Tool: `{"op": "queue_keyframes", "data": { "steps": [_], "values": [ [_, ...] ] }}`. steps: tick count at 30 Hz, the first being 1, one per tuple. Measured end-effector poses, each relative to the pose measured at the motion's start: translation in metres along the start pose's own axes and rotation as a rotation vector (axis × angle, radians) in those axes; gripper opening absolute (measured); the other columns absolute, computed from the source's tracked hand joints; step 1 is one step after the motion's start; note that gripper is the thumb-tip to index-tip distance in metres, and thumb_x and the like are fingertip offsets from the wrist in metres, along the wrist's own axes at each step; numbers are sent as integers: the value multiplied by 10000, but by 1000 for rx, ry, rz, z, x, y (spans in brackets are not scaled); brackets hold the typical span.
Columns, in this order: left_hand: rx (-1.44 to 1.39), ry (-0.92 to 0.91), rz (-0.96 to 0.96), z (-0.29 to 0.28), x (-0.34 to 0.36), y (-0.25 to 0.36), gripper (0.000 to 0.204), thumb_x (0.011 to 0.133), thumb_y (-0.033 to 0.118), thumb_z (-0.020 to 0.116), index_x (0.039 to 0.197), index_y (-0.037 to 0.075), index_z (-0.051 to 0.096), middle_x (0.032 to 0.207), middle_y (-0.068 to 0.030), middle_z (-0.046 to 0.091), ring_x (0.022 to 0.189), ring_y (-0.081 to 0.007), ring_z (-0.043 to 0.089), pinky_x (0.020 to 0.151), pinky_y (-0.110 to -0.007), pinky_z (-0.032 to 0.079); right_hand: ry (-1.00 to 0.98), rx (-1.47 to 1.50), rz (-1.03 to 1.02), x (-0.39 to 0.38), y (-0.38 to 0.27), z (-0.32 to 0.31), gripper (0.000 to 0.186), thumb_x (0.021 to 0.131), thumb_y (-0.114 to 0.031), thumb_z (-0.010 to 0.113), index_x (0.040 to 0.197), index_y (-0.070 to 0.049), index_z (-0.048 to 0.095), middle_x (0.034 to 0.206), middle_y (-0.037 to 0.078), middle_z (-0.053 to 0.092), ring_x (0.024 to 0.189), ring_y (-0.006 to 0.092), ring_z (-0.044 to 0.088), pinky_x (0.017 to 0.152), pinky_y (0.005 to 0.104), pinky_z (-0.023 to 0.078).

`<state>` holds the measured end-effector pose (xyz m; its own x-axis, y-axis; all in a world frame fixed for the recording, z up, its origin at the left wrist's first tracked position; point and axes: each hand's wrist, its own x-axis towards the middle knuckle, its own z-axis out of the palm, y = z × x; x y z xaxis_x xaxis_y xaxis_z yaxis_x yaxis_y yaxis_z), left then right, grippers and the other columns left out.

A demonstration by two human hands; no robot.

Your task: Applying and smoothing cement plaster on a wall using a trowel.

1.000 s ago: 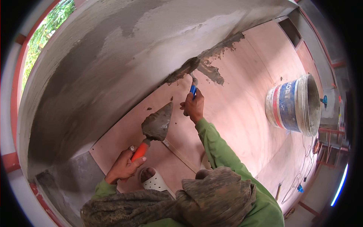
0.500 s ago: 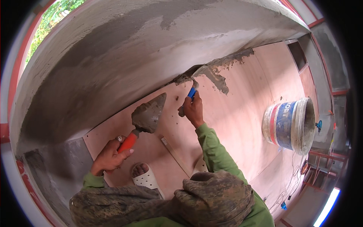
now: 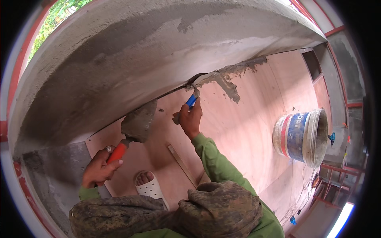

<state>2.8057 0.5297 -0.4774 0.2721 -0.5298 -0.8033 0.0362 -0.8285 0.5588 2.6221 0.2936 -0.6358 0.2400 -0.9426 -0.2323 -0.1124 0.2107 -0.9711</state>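
Observation:
My left hand (image 3: 99,168) is closed round the orange handle (image 3: 116,154) of a pointed trowel (image 3: 139,121), whose blade carries grey mortar and lies close to the foot of the plastered wall (image 3: 119,67). My right hand (image 3: 189,119) grips a small trowel by its blue handle (image 3: 191,101). That trowel's dark blade (image 3: 197,78) meets the seam between the wall and the pinkish board (image 3: 254,131). A ragged band of wet mortar (image 3: 228,87) runs along this seam and spreads onto the board.
A spattered plastic bucket (image 3: 295,137) stands at the right. A thin wooden strip (image 3: 180,164) lies near my white sandal (image 3: 151,190). Cords (image 3: 301,198) trail at the right, a grey slab (image 3: 55,170) borders the board at lower left, and a bright tube lamp (image 3: 341,218) shows at lower right.
Both hands and their trowels have moved leftward in the view. The larger trowel is closer to the wall. My view has shifted, so the wall and bucket sit lower in the picture.

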Motion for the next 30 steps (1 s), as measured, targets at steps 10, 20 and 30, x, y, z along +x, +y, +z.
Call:
{"op": "queue_keyframes", "data": {
  "steps": [10, 20, 30],
  "values": [
    [-31, -78, 182, -3, 11, -10, 431, 914, 287, 671, 1188, -5, 511, 707, -21, 522, 419, -87, 458, 357, -252, 348, 191, -182, -30, 34, -11, -79, 607, 845, -70, 530, 1384, 175, 394, 571, 101, 593, 457, 186, 622, 379, 314, 442],
    [88, -168, 249, -5, 20, -17, 410, 936, 317, 674, 1101, -26, 522, 670, -47, 530, 441, -118, 526, 409, -269, 421, -80, -188, 137, 67, -47, -141, 438, 881, -63, 544, 1301, 65, 543, 662, 54, 548, 466, 148, 551, 368, 301, 428],
    [107, -131, 229, -3, 24, -18, 412, 923, 314, 702, 1079, -28, 533, 699, -67, 555, 472, -126, 552, 451, -281, 456, -195, -198, 243, 58, -69, -134, 455, 884, -75, 547, 1320, 55, 540, 719, 48, 536, 506, 149, 559, 396, 298, 447]
  ]
}}
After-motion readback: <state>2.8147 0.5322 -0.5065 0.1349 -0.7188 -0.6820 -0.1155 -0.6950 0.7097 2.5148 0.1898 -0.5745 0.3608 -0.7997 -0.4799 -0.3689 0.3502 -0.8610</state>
